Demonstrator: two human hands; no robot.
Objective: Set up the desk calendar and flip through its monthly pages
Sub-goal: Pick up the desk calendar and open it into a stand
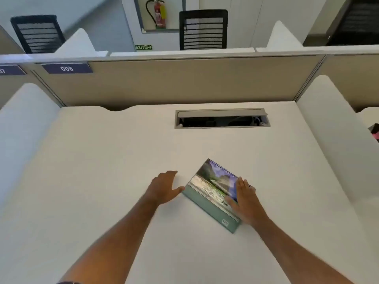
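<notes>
A spiral-bound desk calendar (213,186) lies flat and turned at an angle on the white desk (102,181). Its cover shows a mountain landscape, its base is teal, and its spiral edge points away from me. My right hand (247,201) rests flat on the calendar's right side, fingers together, thumb on the cover. My left hand (165,186) is open just left of the calendar; its thumb tip reaches the near-left corner, and I cannot tell whether it touches.
A grey cable hatch (222,118) stands open at the back of the desk. White side dividers (328,130) flank the desk and a beige partition (184,83) closes the back. Black chairs (203,29) stand beyond it.
</notes>
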